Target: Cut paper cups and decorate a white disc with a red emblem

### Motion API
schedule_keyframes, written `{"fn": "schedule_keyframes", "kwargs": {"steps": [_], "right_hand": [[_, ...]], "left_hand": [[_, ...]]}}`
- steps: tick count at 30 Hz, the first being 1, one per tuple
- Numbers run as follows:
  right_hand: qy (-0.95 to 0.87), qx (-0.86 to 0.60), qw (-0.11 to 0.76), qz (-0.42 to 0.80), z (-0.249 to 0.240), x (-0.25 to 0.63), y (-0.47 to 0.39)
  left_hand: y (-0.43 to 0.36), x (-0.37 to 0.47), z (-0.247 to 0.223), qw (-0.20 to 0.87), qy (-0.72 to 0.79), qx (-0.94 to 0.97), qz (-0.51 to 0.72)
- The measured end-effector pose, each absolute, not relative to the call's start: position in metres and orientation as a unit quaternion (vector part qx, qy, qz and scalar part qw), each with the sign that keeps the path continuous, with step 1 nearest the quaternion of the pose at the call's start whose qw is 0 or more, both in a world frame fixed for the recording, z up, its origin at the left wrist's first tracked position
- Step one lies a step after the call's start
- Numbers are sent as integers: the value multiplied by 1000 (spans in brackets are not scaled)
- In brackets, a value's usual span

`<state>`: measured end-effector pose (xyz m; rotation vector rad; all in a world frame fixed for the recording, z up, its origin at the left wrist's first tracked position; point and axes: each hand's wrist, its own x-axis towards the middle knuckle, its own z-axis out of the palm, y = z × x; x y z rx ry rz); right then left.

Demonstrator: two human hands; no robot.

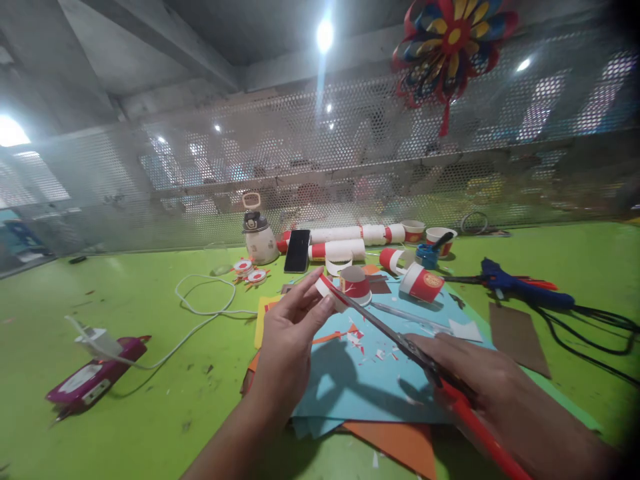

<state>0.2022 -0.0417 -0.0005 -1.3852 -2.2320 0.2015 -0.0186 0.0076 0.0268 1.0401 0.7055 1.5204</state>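
Left hand (295, 327): thumb and fingertips pinching red-and-white paper piece (326, 287), mid-frame over blue paper (345, 393). Right hand (480, 373): gripping scissors (377, 325), blades at the piece, red handles toward its 4 o'clock. From piece: paper scraps (356, 340) 5 o'clock, phone (297, 251) 11, glue gun (525, 288) 3.
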Motion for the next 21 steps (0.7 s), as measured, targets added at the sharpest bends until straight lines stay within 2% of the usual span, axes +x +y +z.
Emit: {"fn": "schedule_keyframes", "kwargs": {"steps": [7,14,21], "right_hand": [[-813,-504,283,66,0,202,-42],[-815,-515,256,69,-4,203,-43],[-813,-510,274,51,-1,203,-45]], "left_hand": [[8,-16,26,536,300,454,645],[7,-16,23,539,292,458,644],[7,-17,23,546,297,452,640]]}}
